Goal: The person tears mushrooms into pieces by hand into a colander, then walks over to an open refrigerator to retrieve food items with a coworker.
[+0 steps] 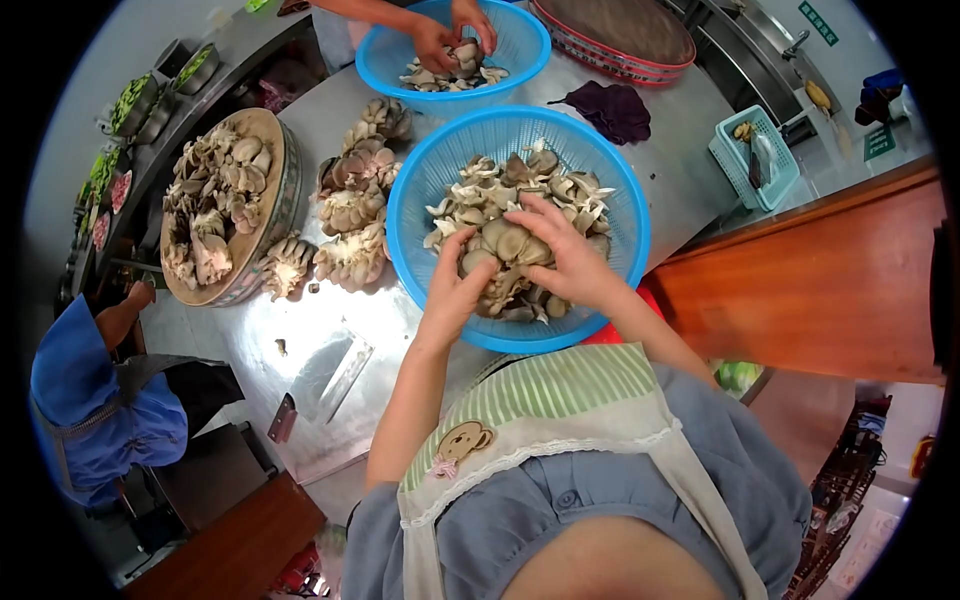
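Note:
A cluster of oyster mushrooms (505, 243) is gripped between my two hands over a blue plastic basket (402, 215). My left hand (458, 285) curls around its left side, while my right hand (570, 255) has its fingers over the top and right side. Many loose oyster mushroom pieces (570, 190) lie in the basket beneath and around the cluster. More whole clumps (352, 255) rest on the metal table, left of the basket. The undersides of my fingers are partly hidden by the mushrooms.
A round tray (290, 190) heaped with mushrooms stands at left. A knife (345, 380) lies on the table (310, 365). Another person's hands (450, 40) hold mushrooms over a second blue basket (372, 60). A dark purple cloth (610, 110) and green basket (780, 195) are at right.

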Tool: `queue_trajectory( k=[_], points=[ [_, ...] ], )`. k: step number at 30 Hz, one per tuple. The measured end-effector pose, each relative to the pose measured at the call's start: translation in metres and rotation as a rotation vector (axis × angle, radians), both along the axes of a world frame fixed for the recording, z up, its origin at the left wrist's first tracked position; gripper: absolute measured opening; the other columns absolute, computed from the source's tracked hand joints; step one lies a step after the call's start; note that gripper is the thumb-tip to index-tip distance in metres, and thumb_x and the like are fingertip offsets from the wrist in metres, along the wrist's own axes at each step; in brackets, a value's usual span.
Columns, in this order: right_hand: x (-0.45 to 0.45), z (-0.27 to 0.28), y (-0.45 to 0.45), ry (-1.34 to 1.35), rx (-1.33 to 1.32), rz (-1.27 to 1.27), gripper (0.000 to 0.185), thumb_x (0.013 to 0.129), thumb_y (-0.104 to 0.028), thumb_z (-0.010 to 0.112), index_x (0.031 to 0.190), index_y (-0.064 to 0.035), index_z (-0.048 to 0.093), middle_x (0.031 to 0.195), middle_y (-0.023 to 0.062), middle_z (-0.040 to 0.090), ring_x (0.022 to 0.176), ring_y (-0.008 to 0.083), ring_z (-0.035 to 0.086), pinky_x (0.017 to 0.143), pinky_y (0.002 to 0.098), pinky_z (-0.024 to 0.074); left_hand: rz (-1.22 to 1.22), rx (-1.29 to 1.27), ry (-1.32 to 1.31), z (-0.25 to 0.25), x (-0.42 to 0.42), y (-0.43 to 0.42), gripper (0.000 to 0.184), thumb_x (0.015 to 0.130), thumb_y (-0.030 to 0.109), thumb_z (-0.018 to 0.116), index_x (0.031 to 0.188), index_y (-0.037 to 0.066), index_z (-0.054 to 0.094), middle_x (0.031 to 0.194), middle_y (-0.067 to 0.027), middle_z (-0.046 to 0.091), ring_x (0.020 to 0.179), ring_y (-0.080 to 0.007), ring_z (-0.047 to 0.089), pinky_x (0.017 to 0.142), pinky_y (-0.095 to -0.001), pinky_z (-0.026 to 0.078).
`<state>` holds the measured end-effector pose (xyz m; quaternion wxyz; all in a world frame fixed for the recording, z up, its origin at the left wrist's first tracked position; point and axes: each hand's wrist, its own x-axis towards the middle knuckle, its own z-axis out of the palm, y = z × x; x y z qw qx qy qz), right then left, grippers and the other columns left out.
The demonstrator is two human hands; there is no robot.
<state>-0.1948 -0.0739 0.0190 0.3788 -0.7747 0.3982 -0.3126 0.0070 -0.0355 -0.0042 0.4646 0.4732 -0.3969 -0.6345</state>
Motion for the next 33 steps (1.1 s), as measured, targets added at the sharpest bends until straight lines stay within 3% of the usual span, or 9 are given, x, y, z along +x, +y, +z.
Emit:
queue_trajectory(
  k=[2, 6, 11, 12, 14, 20, 33],
  points=[
    [0.003, 0.014, 0.005, 0.174, -0.209, -0.017, 0.063, 0.076, -0.003, 0.072, 0.136, -0.0092, 0.053, 0.146, 0.0150, 0.044, 0.135, 0.0343, 0.043, 0.112, 0.0420, 0.0362, 0.008, -0.039, -0.029, -0.001, -0.002, 0.000, 0.057, 0.091, 0.019, 0.064, 0.141, 0.002, 0.042, 0.130, -0.0144, 0.052, 0.115, -0.0194, 0.054, 0.097, -0.0318, 0.046],
    [-0.004, 0.008, 0.005, 0.221, -0.195, 0.067, 0.056, 0.077, -0.002, 0.071, 0.131, -0.0074, 0.056, 0.139, 0.0150, 0.051, 0.131, 0.0345, 0.047, 0.111, 0.0429, 0.0382, -0.022, -0.131, -0.211, -0.014, 0.000, -0.003, 0.055, 0.091, 0.017, 0.060, 0.142, 0.003, 0.043, 0.127, -0.0132, 0.053, 0.112, -0.0196, 0.054, 0.095, -0.0314, 0.046],
    [-0.006, -0.005, 0.007, -0.002, -0.002, -0.058, 0.051, 0.077, -0.002, 0.072, 0.126, -0.0085, 0.060, 0.135, 0.0144, 0.055, 0.130, 0.0350, 0.048, 0.108, 0.0435, 0.0399, -0.038, -0.157, -0.242, -0.015, 0.001, -0.002, 0.052, 0.094, 0.016, 0.057, 0.143, 0.004, 0.044, 0.122, -0.0113, 0.054, 0.108, -0.0170, 0.054, 0.092, -0.0299, 0.046],
    [-0.004, -0.003, 0.008, -0.002, -0.001, -0.057, 0.051, 0.077, -0.002, 0.072, 0.126, -0.0085, 0.060, 0.135, 0.0144, 0.055, 0.130, 0.0350, 0.048, 0.108, 0.0435, 0.0399, -0.036, -0.139, -0.228, -0.013, 0.001, -0.003, 0.052, 0.092, 0.015, 0.057, 0.141, 0.003, 0.045, 0.128, -0.0139, 0.054, 0.114, -0.0206, 0.053, 0.097, -0.0318, 0.044],
    [0.002, 0.005, 0.012, 0.101, -0.340, -0.114, 0.041, 0.075, -0.004, 0.073, 0.115, -0.0098, 0.066, 0.137, 0.0138, 0.054, 0.132, 0.0365, 0.046, 0.109, 0.0450, 0.0397, -0.030, -0.120, -0.213, -0.010, 0.000, -0.003, 0.052, 0.091, 0.015, 0.057, 0.139, 0.002, 0.046, 0.134, -0.0165, 0.053, 0.121, -0.0242, 0.052, 0.102, -0.0337, 0.042],
    [0.009, 0.011, 0.017, 0.292, -0.506, 0.009, 0.011, 0.077, -0.009, 0.069, 0.088, -0.0094, 0.070, 0.139, 0.0094, 0.053, 0.136, 0.0325, 0.044, 0.108, 0.0464, 0.0399, -0.009, -0.152, -0.220, -0.005, -0.002, -0.001, 0.046, 0.093, 0.017, 0.058, 0.136, 0.001, 0.050, 0.128, -0.0155, 0.058, 0.116, -0.0232, 0.056, 0.099, -0.0328, 0.044],
    [0.009, 0.003, 0.011, 0.453, -0.590, 0.077, 0.013, 0.081, -0.012, 0.060, 0.088, -0.0032, 0.067, 0.134, 0.0114, 0.056, 0.132, 0.0303, 0.048, 0.104, 0.0416, 0.0422, 0.006, -0.241, -0.305, -0.022, -0.006, -0.004, 0.044, 0.092, 0.018, 0.061, 0.131, 0.000, 0.053, 0.121, -0.0166, 0.062, 0.110, -0.0240, 0.060, 0.094, -0.0341, 0.047]
  ],
)
